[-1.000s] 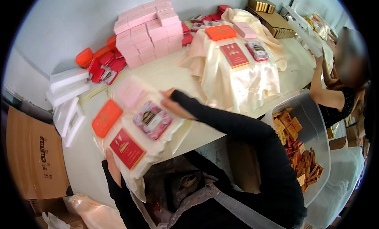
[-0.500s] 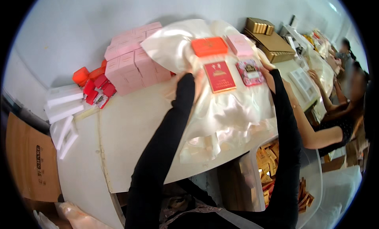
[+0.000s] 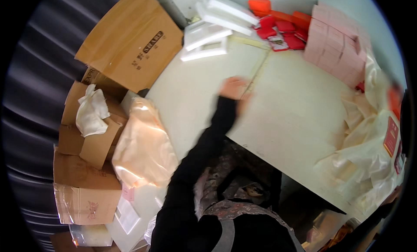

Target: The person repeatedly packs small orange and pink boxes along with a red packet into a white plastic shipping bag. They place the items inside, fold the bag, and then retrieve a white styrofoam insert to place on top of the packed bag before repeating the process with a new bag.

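Observation:
My left hand (image 3: 236,88) is over the white table (image 3: 299,104), beside a yellowish seam in its top. Motion smears its fingers, and I see nothing plainly held in it. At the far right, cream satin cloth (image 3: 356,165) lies spread and crumpled, with a red card with gold print (image 3: 392,135) on it. An orange box (image 3: 394,100) is blurred at the rim above the card. A dark sleeve enters at the lower right, but my right hand cannot be made out there.
Pink boxes (image 3: 334,46) are stacked at the back, beside red packets (image 3: 284,28) and orange boxes (image 3: 259,6). White foam frames (image 3: 206,39) lie left of them. Cardboard boxes (image 3: 130,43) and peach satin (image 3: 145,143) stand at the left; a plastic bin (image 3: 321,230) is below the table.
The view has swung left, so the satin and its boxes now sit at the right rim. My left hand has left the satin and is over bare tabletop.

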The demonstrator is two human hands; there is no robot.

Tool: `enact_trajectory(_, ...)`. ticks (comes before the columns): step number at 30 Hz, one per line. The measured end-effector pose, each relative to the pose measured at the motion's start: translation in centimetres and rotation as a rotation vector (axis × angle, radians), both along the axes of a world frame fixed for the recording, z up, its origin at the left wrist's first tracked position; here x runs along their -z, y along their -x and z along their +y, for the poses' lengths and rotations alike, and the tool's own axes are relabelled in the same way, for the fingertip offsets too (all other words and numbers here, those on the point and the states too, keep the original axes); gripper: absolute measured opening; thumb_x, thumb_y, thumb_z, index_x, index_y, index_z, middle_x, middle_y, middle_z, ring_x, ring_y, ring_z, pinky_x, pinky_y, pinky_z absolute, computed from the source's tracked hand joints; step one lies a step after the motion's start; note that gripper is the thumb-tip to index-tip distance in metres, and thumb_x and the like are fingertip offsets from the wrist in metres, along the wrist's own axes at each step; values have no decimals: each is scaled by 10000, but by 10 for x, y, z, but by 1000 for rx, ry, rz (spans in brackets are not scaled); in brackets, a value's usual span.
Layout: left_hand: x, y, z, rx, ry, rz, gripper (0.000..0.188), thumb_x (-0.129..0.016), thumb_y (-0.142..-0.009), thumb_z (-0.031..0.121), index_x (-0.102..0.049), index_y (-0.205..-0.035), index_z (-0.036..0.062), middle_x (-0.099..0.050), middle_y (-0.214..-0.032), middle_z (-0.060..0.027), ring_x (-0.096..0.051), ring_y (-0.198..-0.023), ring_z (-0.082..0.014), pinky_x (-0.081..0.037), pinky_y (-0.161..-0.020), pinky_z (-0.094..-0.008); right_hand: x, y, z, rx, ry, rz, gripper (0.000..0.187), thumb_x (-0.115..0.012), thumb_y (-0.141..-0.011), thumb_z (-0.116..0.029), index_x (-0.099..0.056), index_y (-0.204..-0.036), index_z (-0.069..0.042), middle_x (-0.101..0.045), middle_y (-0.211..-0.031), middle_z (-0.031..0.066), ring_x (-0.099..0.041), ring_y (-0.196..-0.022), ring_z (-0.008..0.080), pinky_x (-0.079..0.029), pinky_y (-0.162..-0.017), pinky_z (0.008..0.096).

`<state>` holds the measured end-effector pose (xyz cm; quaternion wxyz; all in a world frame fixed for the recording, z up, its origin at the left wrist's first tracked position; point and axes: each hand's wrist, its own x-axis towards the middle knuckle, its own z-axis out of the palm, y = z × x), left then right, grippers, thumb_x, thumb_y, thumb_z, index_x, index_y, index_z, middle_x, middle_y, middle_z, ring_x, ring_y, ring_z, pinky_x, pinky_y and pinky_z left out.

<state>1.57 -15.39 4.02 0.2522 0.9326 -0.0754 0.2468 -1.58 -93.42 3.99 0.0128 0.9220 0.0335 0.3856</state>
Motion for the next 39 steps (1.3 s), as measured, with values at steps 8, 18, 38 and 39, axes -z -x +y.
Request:
enact_trajectory(8, 44, 195, 204, -488, -284, 21, 253, -632, -774, 142, -580, -1007, 58, -562, -961, -133, -529, -915, -316, -413, -802, -431, -48, -90, 498, -933, -199, 155, 490, -657, -734, -142, -516, -1195, -49, -534, -1145, 168, -525, -1020, 312, -423, -880, 401)
enact_trajectory(18, 44, 190, 188, -453, -70, 61, 215, -626, -727, 98, -615, -940, 79, -563, -940, -115, -541, -872, -314, -431, -763, -425, -60, -320, 835, -534, -179, 362, 508, -694, -688, -212, -509, -1128, -35, -552, -1104, 157, -516, -1001, 320, -438, -819, 405)
enact_trajectory(38, -27, 187, 108, 345, 1398, 111, 938, -649, -810, 354, -17, -1438, 60, -367, -1348, -151, -420, -1202, -275, -373, -978, -402, -54, 4, 634, -907, -1877, 931, 414, -570, -902, -242, -471, -1193, 37, -575, -1102, 101, -539, -981, 182, -424, -879, 312)
enact_trajectory(39, -29, 185, 96, 249, 1394, 155, 911, -654, -816, 299, -31, -1437, 65, -374, -1345, -146, -427, -1196, -266, -380, -969, -387, -41, 11, 633, -712, -1901, 1019, 442, -571, -903, -245, -450, -1217, 42, -562, -1136, 109, -530, -1005, 191, -417, -897, 317)
